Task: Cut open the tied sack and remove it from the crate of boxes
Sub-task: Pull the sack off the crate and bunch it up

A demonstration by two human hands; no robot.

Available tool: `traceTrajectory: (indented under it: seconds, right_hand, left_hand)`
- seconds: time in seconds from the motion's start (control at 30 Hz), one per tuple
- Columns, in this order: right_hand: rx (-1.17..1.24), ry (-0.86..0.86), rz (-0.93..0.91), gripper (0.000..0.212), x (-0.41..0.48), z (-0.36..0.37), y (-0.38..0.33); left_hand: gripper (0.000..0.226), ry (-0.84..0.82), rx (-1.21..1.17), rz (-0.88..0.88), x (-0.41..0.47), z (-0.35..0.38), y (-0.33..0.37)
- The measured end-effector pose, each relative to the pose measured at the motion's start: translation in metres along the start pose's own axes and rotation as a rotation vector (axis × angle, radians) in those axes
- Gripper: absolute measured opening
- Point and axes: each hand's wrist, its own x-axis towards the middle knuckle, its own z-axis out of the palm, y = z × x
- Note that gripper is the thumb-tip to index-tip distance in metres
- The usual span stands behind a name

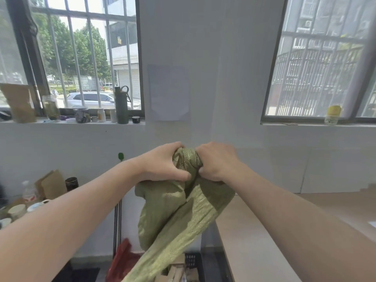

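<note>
The green woven sack [179, 212], bunched in left hand [164, 163] and right hand [215, 161], both closed tight, may snag the cardboard boxes [175, 271] below.

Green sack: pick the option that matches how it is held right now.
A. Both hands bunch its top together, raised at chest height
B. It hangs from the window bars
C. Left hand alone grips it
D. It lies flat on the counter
A: the left hand and right hand both clutch the bunched top of the green sack, which hangs below them.
</note>
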Motion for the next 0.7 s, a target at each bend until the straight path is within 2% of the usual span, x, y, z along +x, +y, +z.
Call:
traceTrajectory:
  seconds: [0.07,0.1,0.17,0.2,0.3,0.43,0.63,0.7]
  right_hand:
    - [0.015,-0.041,0.036,0.023,0.001,0.000,-0.001]
    - [0.031,-0.054,0.055,0.024,0.002,0.001,-0.001]
    - [0.091,-0.120,0.076,0.018,0.002,-0.003,-0.003]
    - [0.136,-0.175,0.077,0.015,0.001,-0.006,-0.003]
    - [0.324,-0.306,0.056,0.014,0.001,-0.015,-0.002]
    - [0.488,-0.337,0.008,0.014,-0.001,-0.013,0.000]
    - [0.491,-0.235,-0.020,0.028,-0.006,-0.007,0.003]
    - [0.381,-0.173,-0.020,0.041,-0.007,-0.004,0.005]
  left_hand:
    - [0.083,0.046,0.358,0.101,0.001,0.007,-0.001]
    - [0.091,0.104,0.564,0.139,0.002,0.012,-0.003]
    - [0.081,0.274,0.868,0.225,0.004,0.023,-0.006]
    - [0.069,0.345,0.924,0.256,0.004,0.027,-0.009]
    - [0.049,0.442,0.850,0.281,0.004,0.032,-0.017]
    - [0.037,0.460,0.793,0.280,0.003,0.032,-0.015]
    - [0.024,0.467,0.701,0.186,0.011,0.031,-0.013]
    - [0.020,0.465,0.637,0.113,0.016,0.031,-0.015]
